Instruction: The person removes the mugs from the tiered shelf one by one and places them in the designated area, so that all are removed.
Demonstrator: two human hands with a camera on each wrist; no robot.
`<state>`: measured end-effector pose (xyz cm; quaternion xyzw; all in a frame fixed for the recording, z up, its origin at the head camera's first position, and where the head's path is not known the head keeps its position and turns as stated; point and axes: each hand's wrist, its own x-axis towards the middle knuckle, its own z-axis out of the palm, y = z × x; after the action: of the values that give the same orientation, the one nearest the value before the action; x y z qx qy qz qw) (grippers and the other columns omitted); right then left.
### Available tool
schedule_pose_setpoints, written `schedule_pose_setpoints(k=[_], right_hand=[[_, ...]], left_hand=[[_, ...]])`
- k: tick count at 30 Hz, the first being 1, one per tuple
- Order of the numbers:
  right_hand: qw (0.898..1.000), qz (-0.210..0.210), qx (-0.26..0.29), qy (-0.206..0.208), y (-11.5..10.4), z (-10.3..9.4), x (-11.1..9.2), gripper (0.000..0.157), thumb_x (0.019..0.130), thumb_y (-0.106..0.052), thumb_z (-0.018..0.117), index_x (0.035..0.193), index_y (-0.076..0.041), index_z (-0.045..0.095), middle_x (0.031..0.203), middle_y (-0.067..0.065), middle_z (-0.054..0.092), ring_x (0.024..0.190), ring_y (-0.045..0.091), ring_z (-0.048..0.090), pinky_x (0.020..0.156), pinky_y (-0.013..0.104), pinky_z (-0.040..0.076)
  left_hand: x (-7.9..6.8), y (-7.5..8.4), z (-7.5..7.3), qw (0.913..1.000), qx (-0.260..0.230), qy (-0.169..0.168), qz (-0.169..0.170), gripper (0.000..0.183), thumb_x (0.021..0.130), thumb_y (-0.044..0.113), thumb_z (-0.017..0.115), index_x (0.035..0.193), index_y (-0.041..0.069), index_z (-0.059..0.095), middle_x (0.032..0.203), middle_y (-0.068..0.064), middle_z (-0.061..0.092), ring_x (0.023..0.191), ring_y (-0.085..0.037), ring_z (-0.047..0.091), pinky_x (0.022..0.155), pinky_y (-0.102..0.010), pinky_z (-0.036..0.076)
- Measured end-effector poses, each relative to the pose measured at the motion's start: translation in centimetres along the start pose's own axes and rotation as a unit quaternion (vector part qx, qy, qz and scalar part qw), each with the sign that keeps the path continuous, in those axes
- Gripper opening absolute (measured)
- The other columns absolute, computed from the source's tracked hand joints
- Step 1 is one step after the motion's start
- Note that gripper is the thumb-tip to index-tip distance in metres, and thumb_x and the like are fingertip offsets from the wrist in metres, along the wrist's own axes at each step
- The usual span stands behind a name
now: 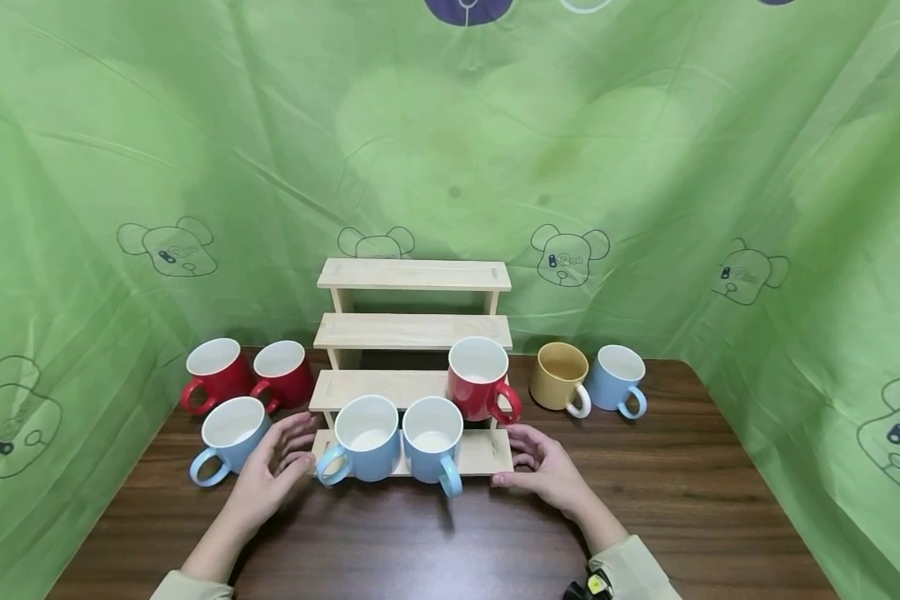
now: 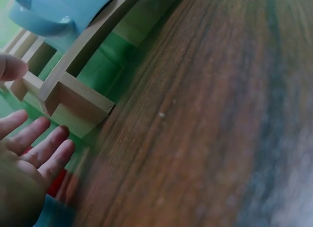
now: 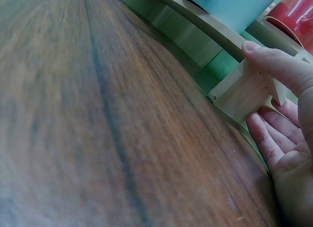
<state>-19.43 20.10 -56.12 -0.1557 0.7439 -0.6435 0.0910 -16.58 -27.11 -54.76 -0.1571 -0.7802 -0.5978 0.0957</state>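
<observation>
A pale wooden tiered shelf (image 1: 412,328) stands on the table. Two light blue mugs, a left one (image 1: 367,439) and a right one (image 1: 432,440), sit on its lowest step, handles toward the front. One step higher, at the right end, is a red mug (image 1: 478,379). My left hand (image 1: 276,468) is beside the shelf's left end, fingers spread and holding nothing; the left wrist view shows a gap between fingertips and wood. My right hand (image 1: 543,471) is at the right end, thumb (image 3: 259,48) at the lowest step's front corner, fingers loosely extended alongside the end support (image 3: 239,92).
On the left stand two red mugs, an outer one (image 1: 228,377) and an inner one (image 1: 288,375), with a light blue mug (image 1: 236,432) near my left wrist. A yellow mug (image 1: 557,377) and another light blue mug (image 1: 615,379) stand right. Green cloth (image 1: 450,150) hangs around the table.
</observation>
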Motion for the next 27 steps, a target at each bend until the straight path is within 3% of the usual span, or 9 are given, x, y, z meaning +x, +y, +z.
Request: schedule_pose_setpoints(k=[13, 27], right_hand=[[1.000, -0.010, -0.005, -0.003, 0.0, 0.1, 0.1, 0.074, 0.083, -0.003, 0.095, 0.147, 0.003, 0.058, 0.144, 0.026, 0.064, 0.117, 0.033, 0.070, 0.096, 0.030, 0.061], [1.000, -0.007, -0.005, -0.001, 0.0, 0.1, 0.0, 0.073, 0.083, -0.005, 0.096, 0.146, 0.002, 0.058, 0.144, 0.026, 0.065, 0.117, 0.035, 0.070, 0.095, 0.031, 0.061]], left_hand=[[-0.4, -1.3, -0.3, 0.9975, -0.020, -0.067, 0.000, 0.067, 0.101, -0.007, 0.071, 0.161, -0.004, 0.041, 0.153, -0.034, 0.052, 0.129, -0.006, 0.063, 0.103, -0.017, 0.052], [-0.4, -1.6, -0.4, 0.9959, -0.017, -0.087, 0.019, 0.076, 0.093, -0.009, 0.079, 0.159, -0.007, 0.042, 0.145, -0.032, 0.057, 0.128, -0.005, 0.062, 0.104, -0.015, 0.049]])
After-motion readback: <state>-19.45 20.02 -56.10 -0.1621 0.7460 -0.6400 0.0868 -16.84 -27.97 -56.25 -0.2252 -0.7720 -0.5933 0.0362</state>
